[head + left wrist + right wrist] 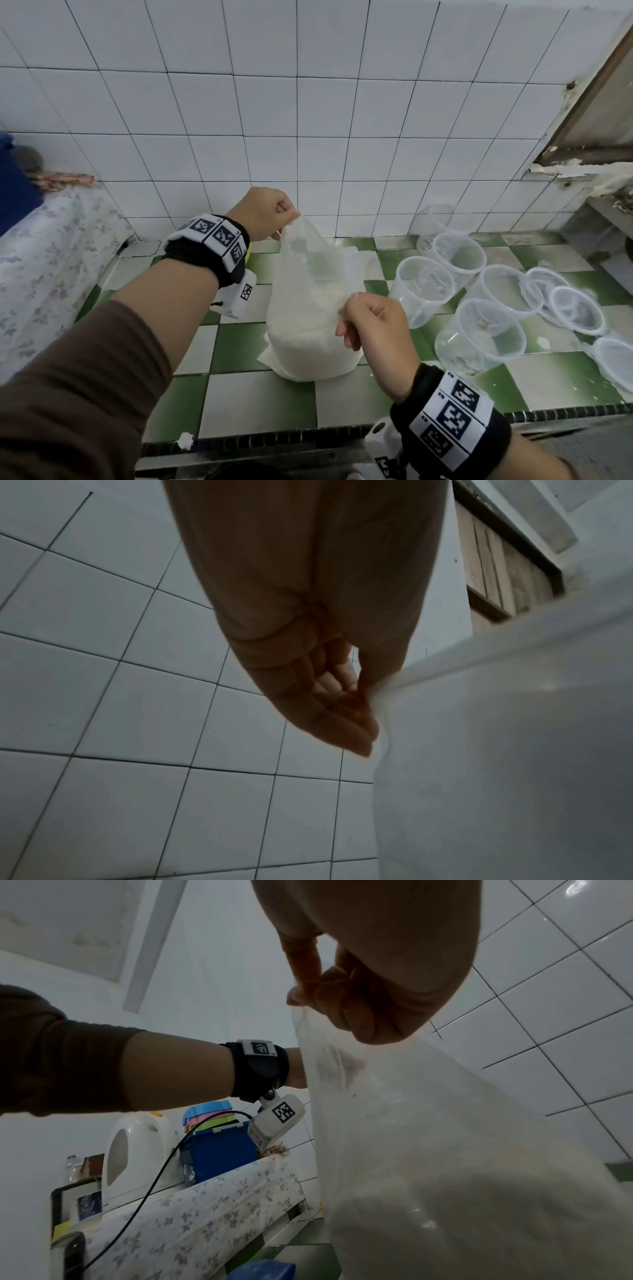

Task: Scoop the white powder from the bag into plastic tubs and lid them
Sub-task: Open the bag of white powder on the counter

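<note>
Two hands hold a clear bag (315, 308) of white powder (308, 346) upright on the green-and-white tiled worktop (260, 401) in the head view. The left hand (263, 217) pinches the far edge of the bag's mouth, the right hand (373, 325) pinches the near edge. Empty plastic tubs (479, 335) stand just right of the bag, with lids (579, 310) farther right.

From the left wrist, curled fingers (346, 718) clamp the bag's film (496, 723) against the thumb, before a white tiled wall (137, 669).

From the right wrist, the fingers (342, 999) grasp the bag's rim (308, 1020); powder (479, 1218) fills its lower part. A white kettle (137, 1150) and blue box (219, 1150) sit at the left.
</note>
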